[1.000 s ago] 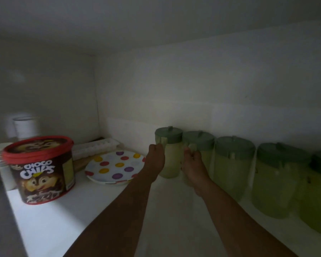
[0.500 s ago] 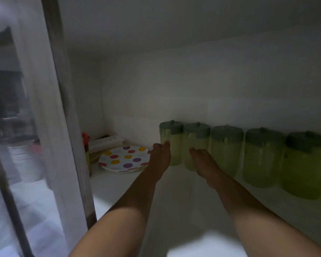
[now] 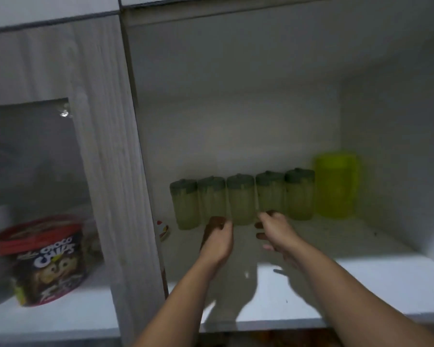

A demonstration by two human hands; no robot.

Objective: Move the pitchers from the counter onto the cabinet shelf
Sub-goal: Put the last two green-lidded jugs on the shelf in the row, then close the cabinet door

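Note:
Several pale green pitchers with dark green lids [image 3: 241, 199] stand in a row along the back of the white cabinet shelf [image 3: 376, 279]. A taller bright yellow-green container [image 3: 335, 185] stands at the row's right end. My left hand [image 3: 217, 240] hovers in front of the second and third pitchers, fingers loosely curled, holding nothing. My right hand [image 3: 276, 231] is just in front of the third and fourth pitchers, fingers relaxed and empty. Both hands are over the shelf, apart from the pitchers.
A wood-grain door frame [image 3: 113, 171] with a glass pane stands at the left of the opening. Behind the glass sits a red-lidded Choco Chips tub [image 3: 44, 259]. The edge of a dotted plate [image 3: 164, 230] peeks out beside the frame. The shelf's right wall [image 3: 398, 156] is close.
My view has pulled back out of the cabinet. Both hands have let go of the pitchers and drawn back toward the shelf's front. The door frame now covers the plate.

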